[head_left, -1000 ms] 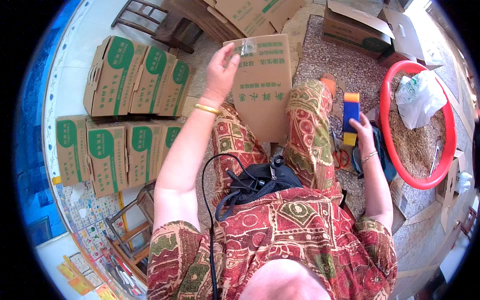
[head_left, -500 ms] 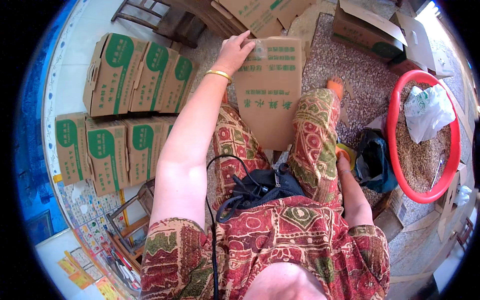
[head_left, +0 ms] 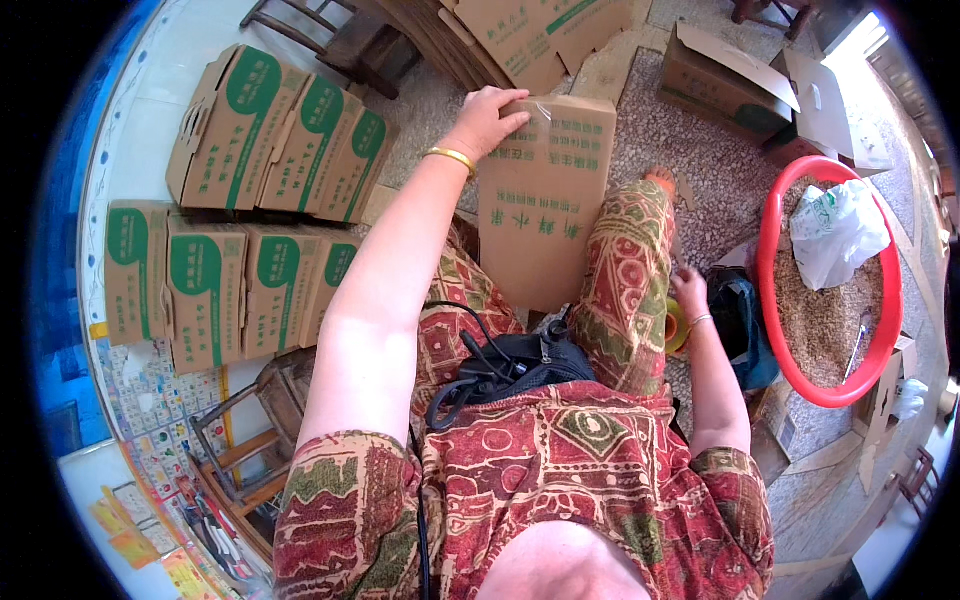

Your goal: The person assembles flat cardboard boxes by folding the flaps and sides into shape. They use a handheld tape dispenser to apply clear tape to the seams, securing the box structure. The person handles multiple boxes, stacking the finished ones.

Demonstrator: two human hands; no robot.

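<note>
A brown cardboard box (head_left: 545,200) with green print stands between my knees. My left hand (head_left: 488,118) rests flat on its far top corner, fingers spread over a strip of clear tape. My right hand (head_left: 688,293) is down beside my right leg, touching a yellow tape roll (head_left: 676,326) near the floor; its grip is partly hidden by my leg. A gold bangle is on my left wrist.
Several finished green-printed boxes (head_left: 270,140) lie in two rows at left. A red basin (head_left: 826,290) of grain with a white bag (head_left: 832,230) sits at right. Flat cartons (head_left: 530,30) and an open box (head_left: 730,80) lie ahead. A wooden stool (head_left: 250,460) stands at lower left.
My right hand has dropped from holding the tape dispenser up beside my knee to low by the floor. My left hand slid to the box's far top corner.
</note>
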